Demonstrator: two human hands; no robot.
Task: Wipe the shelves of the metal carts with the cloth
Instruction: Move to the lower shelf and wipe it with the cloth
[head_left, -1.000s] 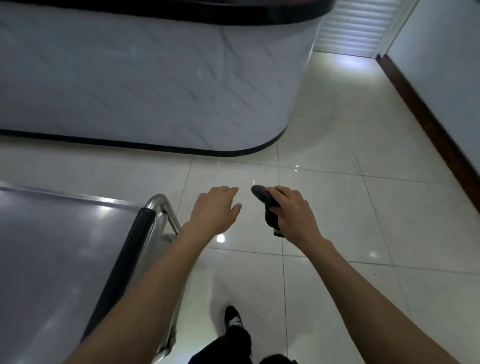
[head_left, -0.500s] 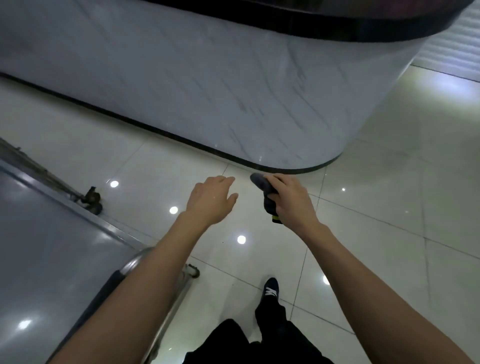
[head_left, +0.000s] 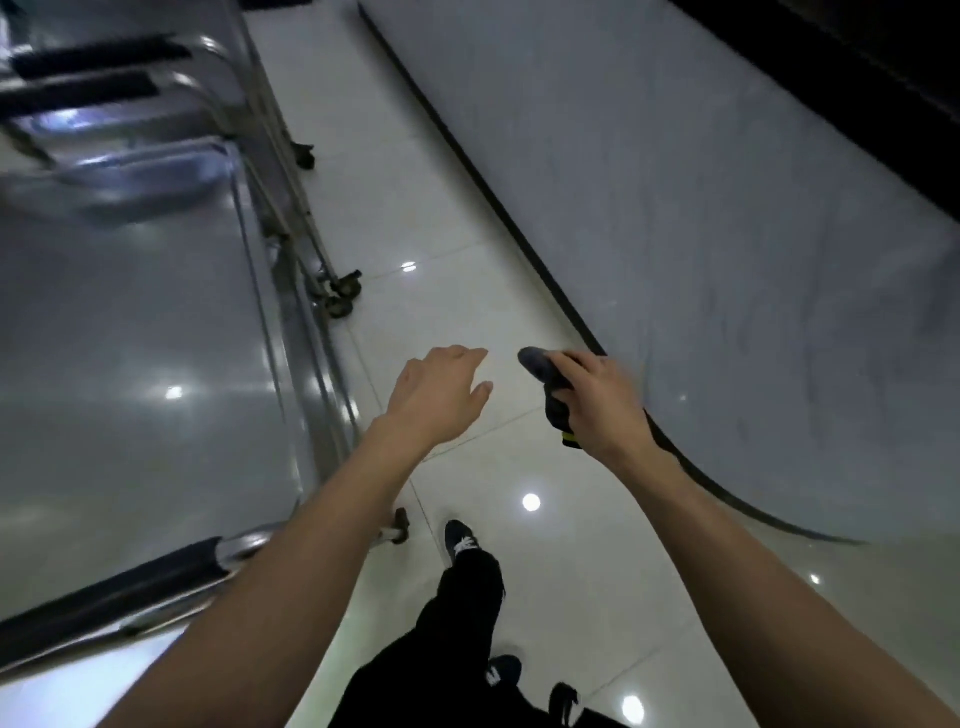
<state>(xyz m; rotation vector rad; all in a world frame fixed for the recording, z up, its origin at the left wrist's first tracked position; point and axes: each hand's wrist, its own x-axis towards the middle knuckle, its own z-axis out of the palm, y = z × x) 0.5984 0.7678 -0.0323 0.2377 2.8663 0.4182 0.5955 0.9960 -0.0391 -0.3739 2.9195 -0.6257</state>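
- On the left, a big metal cart (head_left: 130, 338) stands with a flat, shiny grey shelf, a black handle bar and small wheels.
- Behind it, more metal carts (head_left: 119, 104) stand close together, a bit blurry.
- To the right, a curved counter wall (head_left: 727, 234) looks like smooth grey stone with a dark strip at the bottom.
- Shiny pale floor tiles (head_left: 545, 545) show bright light spots.
- Held over the floor, the left hand (head_left: 436, 400) has loose fingers and holds nothing.
- Beside it, the right hand (head_left: 602, 405) grips a dark, soft cloth (head_left: 550, 384), bunched up, away from the shelf.
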